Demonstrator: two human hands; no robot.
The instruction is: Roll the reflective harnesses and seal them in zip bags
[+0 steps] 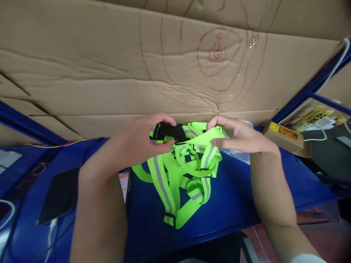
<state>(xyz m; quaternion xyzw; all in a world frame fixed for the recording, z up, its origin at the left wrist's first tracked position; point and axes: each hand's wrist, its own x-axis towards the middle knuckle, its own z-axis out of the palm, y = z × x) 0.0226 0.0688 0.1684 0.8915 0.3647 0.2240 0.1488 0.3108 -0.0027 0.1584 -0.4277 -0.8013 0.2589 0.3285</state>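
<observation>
A tangle of neon-green reflective straps (163, 179), with grey stripes and small black sliders, lies heaped on the blue table (230, 204). It looks like a reflective safety harness. At its back left, my left hand (139, 140) is closed on a black buckle piece (170, 132), thumb and fingers on either side. My right hand (233, 133) pinches a green strap (201, 138) between thumb and fingers at the right of the heap. This strap runs taut across to the black piece. The fingertips of my left hand are partly hidden behind it.
Cardboard (95, 58) with red drawn rings walls off the back. A black tablet (60, 195) with a white cable lies left, and a phone (124, 185) sits beside my left forearm. At right are a clear plastic bag (241, 155) and a small cardboard box (283, 137).
</observation>
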